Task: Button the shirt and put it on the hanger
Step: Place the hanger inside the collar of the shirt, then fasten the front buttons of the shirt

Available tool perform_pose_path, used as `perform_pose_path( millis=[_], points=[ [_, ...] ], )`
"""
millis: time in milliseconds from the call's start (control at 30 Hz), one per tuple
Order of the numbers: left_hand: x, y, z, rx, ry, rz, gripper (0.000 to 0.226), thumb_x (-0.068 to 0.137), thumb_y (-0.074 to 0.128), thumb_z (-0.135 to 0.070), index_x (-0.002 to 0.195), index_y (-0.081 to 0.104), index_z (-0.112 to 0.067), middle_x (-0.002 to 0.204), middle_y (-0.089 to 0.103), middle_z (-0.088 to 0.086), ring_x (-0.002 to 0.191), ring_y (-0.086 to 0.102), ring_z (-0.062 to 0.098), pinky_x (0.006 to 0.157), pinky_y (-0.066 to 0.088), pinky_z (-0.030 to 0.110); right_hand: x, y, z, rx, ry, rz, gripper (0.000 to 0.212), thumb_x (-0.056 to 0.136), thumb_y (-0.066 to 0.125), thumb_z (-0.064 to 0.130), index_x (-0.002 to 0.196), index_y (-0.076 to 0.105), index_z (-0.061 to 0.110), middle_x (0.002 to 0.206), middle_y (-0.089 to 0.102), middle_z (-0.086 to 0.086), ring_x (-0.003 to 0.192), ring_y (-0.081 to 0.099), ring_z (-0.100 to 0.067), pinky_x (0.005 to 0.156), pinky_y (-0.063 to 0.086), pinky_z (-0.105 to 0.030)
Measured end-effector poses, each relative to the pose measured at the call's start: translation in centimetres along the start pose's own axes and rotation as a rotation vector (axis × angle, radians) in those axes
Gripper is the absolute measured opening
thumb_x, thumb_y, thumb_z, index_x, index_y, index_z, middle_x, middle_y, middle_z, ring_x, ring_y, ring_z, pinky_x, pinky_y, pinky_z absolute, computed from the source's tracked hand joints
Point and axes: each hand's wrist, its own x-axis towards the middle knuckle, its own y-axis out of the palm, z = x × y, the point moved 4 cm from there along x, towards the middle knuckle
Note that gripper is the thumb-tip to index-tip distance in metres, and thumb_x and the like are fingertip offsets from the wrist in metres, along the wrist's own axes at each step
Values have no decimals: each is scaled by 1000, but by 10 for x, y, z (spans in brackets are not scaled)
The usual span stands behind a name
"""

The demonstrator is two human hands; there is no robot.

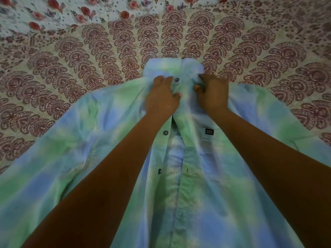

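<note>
Both arms outstretched, left hand (pixel 161 98) and right hand (pixel 213 94) each pinch the shirt (pixel 86 133), fingers (pixel 159 79) curled.

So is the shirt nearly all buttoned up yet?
Not nearly. Done: the shirt is spread flat on the bedsheet. In hand: the left hand and right hand grip its front edges below the collar, by the top button. Left: the lower buttons sit apart from their holes, and no hanger is in view.

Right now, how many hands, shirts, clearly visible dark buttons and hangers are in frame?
hands: 2, left hand and right hand
shirt: 1
dark buttons clearly showing: 3
hangers: 0
total: 6
</note>
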Motion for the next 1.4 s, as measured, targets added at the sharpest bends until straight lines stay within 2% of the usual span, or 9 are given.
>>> perform_pose_path(
  millis=[67, 200, 433, 667, 900, 1067, 1133, 1233, 1400],
  points=[
    [-17, 8, 7, 229, 2, 78, 59, 89, 51, -44, 141, 33, -22, 153, 21, 10, 139, 25, 27, 110, 25, 43, -11, 2, 0, -110, -28, 28, 48, 90, 42, 32, 133, 45, 11, 135, 50, -16, 128, 40, -32, 112, 16, -42],
    [-64, 8, 28, 348, 73, 35, 75, 81, 19, -66, 142, 32, -25, 153, 25, 11, 142, 21, 29, 112, 13, 46, -85, 0, 4, -27, -86, -13, 60, 89, 34, 39, 140, 35, 8, 149, 31, -18, 140, 24, -35, 115, 8, -44],
    [-203, 22, 75, 493, 161, 35, 61, 92, 17, -59, 134, 43, -23, 142, 46, 11, 126, 49, 34, 103, 33, 53, -283, 17, 7, -59, -210, 181, 50, 96, 23, 36, 138, 41, 15, 147, 38, -10, 135, 34, -25, 112, 19, -42],
    [-346, 20, 90, 513, 141, 255, 58, 80, 41, -53, 134, 44, -32, 148, 38, 8, 129, 44, 33, 99, 39, 52, -413, 5, 20, -71, -221, 435, 64, 87, 41, 50, 142, 31, 18, 151, 29, -12, 139, 21, -26, 115, 8, -40],
    [-455, 4, 101, 439, 45, 346, 57, 69, 61, -26, 124, 49, -25, 132, 55, 7, 116, 56, 31, 83, 51, 41, -518, -9, 23, -228, -432, 597, 89, 70, 49, 71, 142, 31, 23, 150, 30, -16, 138, 20, -33, 110, 14, -50],
    [-513, -1, 111, 400, 48, 387, 47, 64, 74, -26, 110, 62, -25, 126, 59, 8, 110, 60, 29, 82, 52, 40, -571, -9, 24, -274, -470, 626, 87, 69, 48, 68, 143, 27, 25, 157, 0, -10, 143, -1, -36, 109, 10, -57],
    [-529, -4, 116, 361, 103, 383, 34, 74, 58, -35, 105, 65, -26, 131, 55, 10, 116, 55, 29, 89, 48, 40, -574, -13, 26, -242, -459, 569, 66, 77, 43, 52, 138, 36, 26, 157, 10, -7, 141, 15, -37, 110, 9, -53],
    [-541, -3, 121, 342, 212, 415, 42, 76, 49, -50, 109, 62, -28, 137, 49, 11, 125, 38, 25, 99, 34, 38, -559, -22, 33, -252, -440, 522, 48, 75, 40, 35, 117, 62, 25, 135, 53, -9, 121, 51, -40, 105, 20, -49],
    [-544, -1, 116, 331, 381, 446, 57, 78, 44, -64, 110, 61, -21, 124, 58, 8, 116, 42, 23, 96, 28, 38, -559, -29, 29, -136, -419, 609, 49, 79, 39, 32, 122, 59, 20, 133, 55, -8, 122, 50, -40, 102, 22, -47]
  ],
)
